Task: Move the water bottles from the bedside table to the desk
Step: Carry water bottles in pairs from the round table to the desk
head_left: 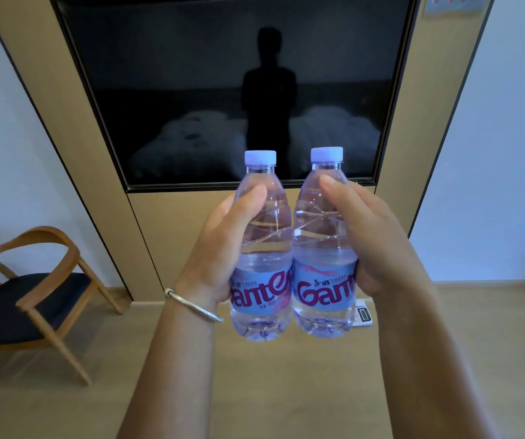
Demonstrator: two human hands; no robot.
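Observation:
Two clear water bottles with pale lilac caps and blue labels are held upright in the air, side by side and touching. My left hand [220, 245] grips the left bottle [262, 248] around its middle, thumb across the front. My right hand [372, 239] grips the right bottle [323, 245] the same way. A silver bangle sits on my left wrist. Neither the bedside table nor the desk is in view.
A dark wall-mounted television [223, 83] in a tan wood panel faces me. A wooden chair [33, 299] with a dark seat stands at the left. A small white device [362, 315] lies on the wood floor by the panel's foot.

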